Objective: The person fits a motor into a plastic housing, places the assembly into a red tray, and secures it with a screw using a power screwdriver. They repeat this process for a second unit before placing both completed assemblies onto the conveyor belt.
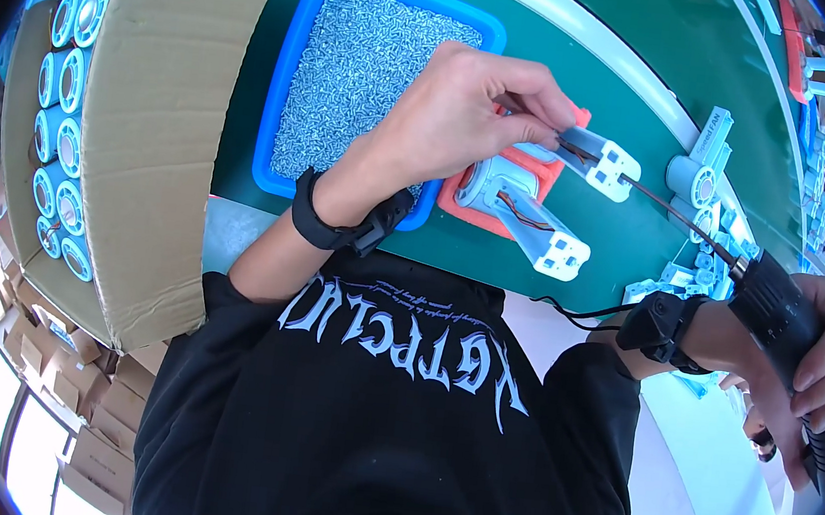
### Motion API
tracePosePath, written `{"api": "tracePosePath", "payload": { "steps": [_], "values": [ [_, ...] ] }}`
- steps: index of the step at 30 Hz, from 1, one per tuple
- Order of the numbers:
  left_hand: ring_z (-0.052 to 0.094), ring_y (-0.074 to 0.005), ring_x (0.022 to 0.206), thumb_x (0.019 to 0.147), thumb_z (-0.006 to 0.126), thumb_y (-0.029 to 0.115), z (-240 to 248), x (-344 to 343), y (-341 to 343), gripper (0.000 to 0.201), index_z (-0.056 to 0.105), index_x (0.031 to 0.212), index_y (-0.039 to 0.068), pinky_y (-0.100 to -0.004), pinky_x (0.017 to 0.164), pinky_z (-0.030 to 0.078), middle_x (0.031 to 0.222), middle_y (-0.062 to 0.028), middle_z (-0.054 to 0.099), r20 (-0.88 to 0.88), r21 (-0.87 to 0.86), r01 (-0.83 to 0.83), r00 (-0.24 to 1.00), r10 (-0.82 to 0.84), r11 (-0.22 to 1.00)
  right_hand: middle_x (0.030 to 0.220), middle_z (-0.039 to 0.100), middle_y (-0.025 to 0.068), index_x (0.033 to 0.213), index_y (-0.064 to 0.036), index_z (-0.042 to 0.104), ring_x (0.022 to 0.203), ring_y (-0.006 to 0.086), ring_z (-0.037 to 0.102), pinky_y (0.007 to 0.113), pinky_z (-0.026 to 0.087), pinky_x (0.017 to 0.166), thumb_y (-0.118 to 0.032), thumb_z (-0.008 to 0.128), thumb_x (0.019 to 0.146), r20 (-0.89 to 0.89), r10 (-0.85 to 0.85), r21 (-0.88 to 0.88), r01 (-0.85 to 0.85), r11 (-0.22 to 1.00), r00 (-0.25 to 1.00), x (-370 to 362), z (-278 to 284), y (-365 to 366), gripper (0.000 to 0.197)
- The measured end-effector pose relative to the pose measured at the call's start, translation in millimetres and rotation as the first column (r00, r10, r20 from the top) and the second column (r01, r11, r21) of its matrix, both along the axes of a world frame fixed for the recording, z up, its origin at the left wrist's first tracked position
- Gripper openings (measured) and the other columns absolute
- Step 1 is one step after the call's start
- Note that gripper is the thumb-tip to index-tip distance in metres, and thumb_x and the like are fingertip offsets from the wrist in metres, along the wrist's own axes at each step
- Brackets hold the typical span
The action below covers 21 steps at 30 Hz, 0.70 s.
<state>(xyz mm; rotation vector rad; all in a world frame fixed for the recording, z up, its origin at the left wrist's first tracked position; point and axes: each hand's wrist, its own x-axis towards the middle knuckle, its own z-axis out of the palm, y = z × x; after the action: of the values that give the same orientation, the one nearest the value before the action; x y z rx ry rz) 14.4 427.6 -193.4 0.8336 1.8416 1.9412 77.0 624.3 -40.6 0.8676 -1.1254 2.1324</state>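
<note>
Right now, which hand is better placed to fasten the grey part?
Likely the right hand: it grips the black driver, bit aimed at the grey part, which the left hand pinches.

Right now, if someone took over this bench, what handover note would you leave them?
Left hand: fingertips pinched at the upper grey-white plastic housing on the orange fixture.
Right hand: gripping the black electric screwdriver, bit tip at that housing.
Second housing lies beside it; blue tray of screws is behind the left hand.
Whether any screw is seated, cannot tell.
</note>
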Motion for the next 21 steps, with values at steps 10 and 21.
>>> {"api": "tracePosePath", "payload": {
  "steps": [10,21],
  "values": [
    [0.070,-0.0174,0.074,0.074,0.072,-0.001,-1.2,2.9,-2.3,0.016,0.071,0.089,0.005,-0.0257,0.063,0.056,0.084,-0.0075,0.072,-0.198,-0.056,-0.066,0.979,0.053,0.996,0.067,0.055,-0.0032,0.100,-0.0101,0.053,0.050,0.0106,0.055,0.029,0.056,0.051,-0.048,0.063,0.082,0.014,-0.101,-0.064,0.102,0.993,0.995,-10.4,-11.2,-55.9,0.043],
    [0.067,-0.0205,0.070,0.075,0.069,0.000,-5.6,11.7,2.0,0.016,0.069,0.090,0.007,-0.0290,0.059,0.054,0.077,-0.0066,0.069,-0.321,-0.015,-0.141,0.938,0.129,0.990,0.065,0.060,-0.0049,0.079,-0.0125,0.057,0.051,0.0089,0.060,0.024,0.056,0.053,-0.041,0.074,0.075,0.094,-0.290,-0.168,0.302,0.938,0.952,30.3,3.7,-3.5,0.034]
  ]
}}
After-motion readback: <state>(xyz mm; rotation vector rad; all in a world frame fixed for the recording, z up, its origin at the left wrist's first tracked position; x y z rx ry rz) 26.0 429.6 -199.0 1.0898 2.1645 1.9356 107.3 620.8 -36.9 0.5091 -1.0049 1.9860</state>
